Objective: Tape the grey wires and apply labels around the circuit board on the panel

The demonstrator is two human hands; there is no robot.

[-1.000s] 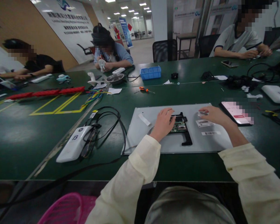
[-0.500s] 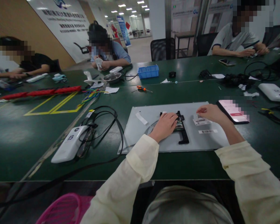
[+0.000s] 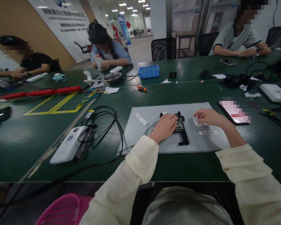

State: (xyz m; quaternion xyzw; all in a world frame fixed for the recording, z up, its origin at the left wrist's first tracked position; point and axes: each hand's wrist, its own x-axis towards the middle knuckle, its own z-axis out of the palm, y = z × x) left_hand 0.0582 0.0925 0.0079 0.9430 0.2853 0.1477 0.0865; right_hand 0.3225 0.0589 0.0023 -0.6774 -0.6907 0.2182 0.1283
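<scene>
A grey flat panel [image 3: 140, 131] lies on the green table in front of me. My left hand [image 3: 165, 125] rests with its fingers spread over a black bracket [image 3: 184, 136] and the small circuit board [image 3: 179, 124] in it. To the right, my right hand [image 3: 207, 117] has its thumb and fingertips pinched at the edge of a small white label [image 3: 198, 123] above the panel. A barcode sticker [image 3: 208, 132] sits just below that hand. On the panel's left part is a white strip [image 3: 141, 119].
A white power bank [image 3: 66, 147] with black cables lies left of the panel, a phone [image 3: 235, 112] right of it. Beyond are an orange screwdriver [image 3: 141, 88] and a blue basket [image 3: 149, 72]. Several people sit around the table.
My right hand has shifted slightly left and down, and the label at its fingertips has moved with it. My left hand stays on the bracket. A dark object now shows at the far left edge.
</scene>
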